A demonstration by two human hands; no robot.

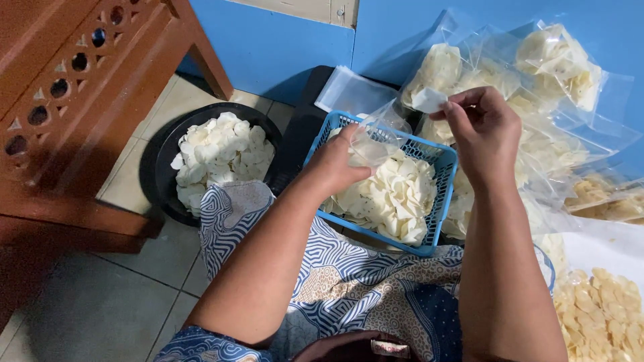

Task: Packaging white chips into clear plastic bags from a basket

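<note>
Your left hand (335, 164) pinches the clear plastic bag (376, 137) open over the blue plastic basket (439, 201) of pale crackers, while your right hand (483, 131) grips one cracker (428, 99) just above its mouth.

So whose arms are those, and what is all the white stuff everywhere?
There is no machine here. The arms belong to a person with a camera on their head, so you look down just as they do. There is only this one picture.

The left hand and the right hand hold a clear plastic bag between them, above a blue basket. The basket is full of thin white chips. The right fingers also pinch something small and white at the bag's top.

To the left, a black tub on the tiled floor holds more of the chips. By the blue wall lie filled bags. A patterned cloth covers the person's lap, and brown wooden furniture stands on the left.
</note>
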